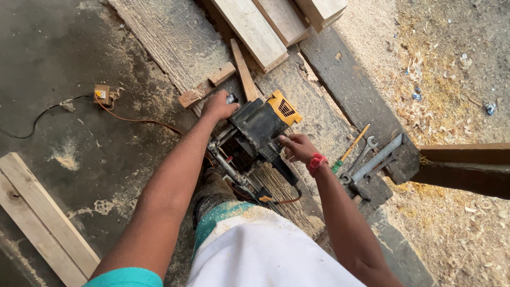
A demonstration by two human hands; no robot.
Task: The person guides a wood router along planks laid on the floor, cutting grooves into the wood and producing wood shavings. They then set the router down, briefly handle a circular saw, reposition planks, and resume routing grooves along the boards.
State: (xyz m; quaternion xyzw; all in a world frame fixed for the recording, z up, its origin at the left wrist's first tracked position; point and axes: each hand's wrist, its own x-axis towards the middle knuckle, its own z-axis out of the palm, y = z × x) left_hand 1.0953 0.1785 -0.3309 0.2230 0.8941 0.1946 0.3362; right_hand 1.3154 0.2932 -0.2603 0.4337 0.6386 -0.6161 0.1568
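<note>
Both hands are working a black & yellow power tool [258, 129] that's sitting on a long wooden plank [175, 37], w/ sawdust all over. Left hand [219, 106] is clamped over the top front knob at the tool's far-left side; right hand [298, 147] is gripping the rear handle, fingers wrapped round it, red band on wrist. So the tool is lying between the two hands. Its long axis is running diagonally, yellow end pointing up-right, rail end toward the person's knee. Orange cord [135, 120] is trailing left. Wrenches [366, 157] & a screwdriver [350, 150] are lying just right of the right hand.
</note>
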